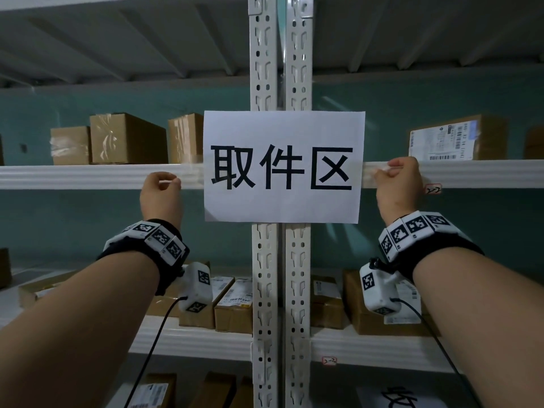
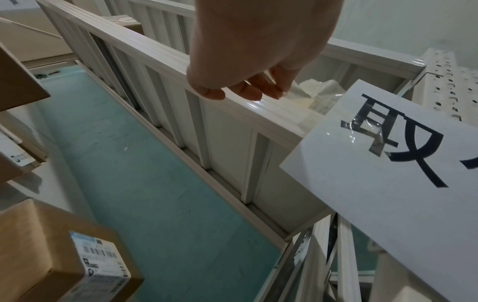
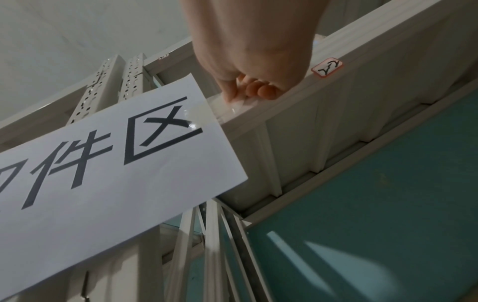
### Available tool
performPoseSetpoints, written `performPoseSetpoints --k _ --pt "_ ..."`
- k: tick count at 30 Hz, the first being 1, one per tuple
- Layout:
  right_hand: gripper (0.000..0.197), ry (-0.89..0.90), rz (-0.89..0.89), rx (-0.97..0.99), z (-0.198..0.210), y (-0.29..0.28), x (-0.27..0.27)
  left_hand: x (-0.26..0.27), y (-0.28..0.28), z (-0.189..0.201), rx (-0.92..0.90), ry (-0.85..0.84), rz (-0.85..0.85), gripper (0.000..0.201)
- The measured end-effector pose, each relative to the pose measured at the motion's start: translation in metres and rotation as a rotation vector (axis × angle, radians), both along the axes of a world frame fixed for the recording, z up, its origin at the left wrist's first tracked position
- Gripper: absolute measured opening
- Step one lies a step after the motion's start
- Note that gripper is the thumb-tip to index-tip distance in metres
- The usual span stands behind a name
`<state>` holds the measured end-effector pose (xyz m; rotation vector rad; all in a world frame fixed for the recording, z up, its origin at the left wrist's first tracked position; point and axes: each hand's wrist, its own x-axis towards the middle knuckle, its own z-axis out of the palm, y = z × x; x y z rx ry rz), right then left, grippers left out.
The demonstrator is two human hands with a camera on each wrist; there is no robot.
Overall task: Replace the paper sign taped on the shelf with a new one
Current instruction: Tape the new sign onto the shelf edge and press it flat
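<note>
Standing on the upper shelf at the far left are several brown cardboard boxes (image 1: 126,139), sealed with clear tape. Below them runs the white metal shelf beam (image 1: 73,176), which crosses the whole frame. The left hand (image 1: 160,195) is raised to this beam just left of the sign; its grip is curled, the fingertips (image 2: 248,92) resting on the beam's top edge at the end of a strip of clear tape (image 1: 192,175) that runs from the beam onto the sign's left side. Whether the fingers actually pinch the tape cannot be told.

In the middle, the white paper sign with three large black characters (image 1: 282,166) hangs flat across two white perforated metal uprights (image 1: 279,54) and the beam, level and square.

To the right of the sign, the right hand (image 1: 399,187) is on the beam, touching it. Its grip is curled too, thumb and fingertips (image 3: 240,96) pressed on a second strip of clear tape (image 3: 232,106) that bridges the sign's right edge and the beam. Just right of this hand a small pink-edged label (image 1: 433,189) sticks to the beam. Above it, a brown box with a white shipping label (image 1: 459,139) stands on the shelf.
</note>
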<state>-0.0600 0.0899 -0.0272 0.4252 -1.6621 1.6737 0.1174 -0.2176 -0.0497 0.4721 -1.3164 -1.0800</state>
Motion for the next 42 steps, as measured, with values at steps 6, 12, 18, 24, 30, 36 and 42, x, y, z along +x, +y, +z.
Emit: performPoseSetpoints --k 6,12,18,24,30,36,42 --pt "0.025 0.018 -0.030 0.001 0.000 -0.003 -0.003 -0.004 -0.003 -0.003 0.006 -0.011 0.008 0.004" --pt "0.023 0.029 -0.057 0.019 0.000 -0.004 -0.007 -0.009 -0.004 -0.007 0.007 -0.027 0.010 0.004" --pt "0.032 0.031 -0.123 0.028 0.001 -0.002 -0.012 -0.012 -0.005 -0.009 0.011 -0.033 0.010 0.006" --pt "0.030 0.067 -0.165 0.060 -0.002 -0.004 -0.017 -0.016 -0.006 -0.009 0.024 -0.033 0.018 0.009" --pt "0.019 0.109 -0.188 0.081 -0.004 -0.005 -0.020 -0.018 -0.007 -0.008 0.040 -0.028 0.013 0.018" --pt "0.017 0.132 -0.205 0.090 -0.004 -0.004 -0.018 -0.019 -0.008 -0.007 0.027 -0.033 -0.002 0.017" --pt "0.014 0.129 -0.198 0.096 -0.006 -0.005 -0.023 -0.019 -0.010 -0.005 0.029 -0.030 0.011 0.015"
